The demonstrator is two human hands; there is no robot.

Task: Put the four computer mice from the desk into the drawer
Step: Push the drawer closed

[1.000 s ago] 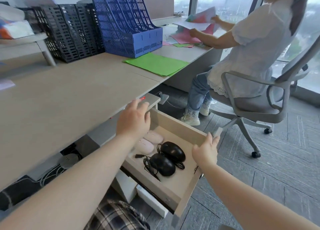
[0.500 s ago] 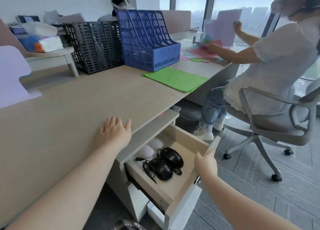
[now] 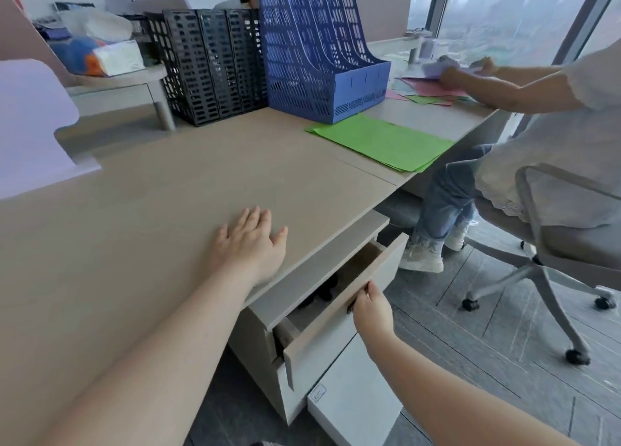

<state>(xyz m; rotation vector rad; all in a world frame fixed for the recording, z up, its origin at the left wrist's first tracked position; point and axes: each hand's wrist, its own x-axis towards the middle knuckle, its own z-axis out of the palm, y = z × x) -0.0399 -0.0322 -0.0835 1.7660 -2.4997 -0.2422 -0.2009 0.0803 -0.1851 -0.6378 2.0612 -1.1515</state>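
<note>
Both hands: flat desktop [image 3: 201,190], boxy drawer [image 3: 339,297].

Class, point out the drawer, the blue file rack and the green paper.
drawer [image 3: 339,306]: head view, top edge of its front panel.
blue file rack [image 3: 302,72]: head view, latticed side wall.
green paper [image 3: 379,141]: head view, middle of the top sheet.

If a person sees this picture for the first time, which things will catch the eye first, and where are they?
The blue file rack stands out first, at the back of the desk beside a black file rack, with green paper sheets lying in front of it. Near the bottom, the left hand lies flat on the desk while the right hand touches the front of the drawer, open only a little.
</note>
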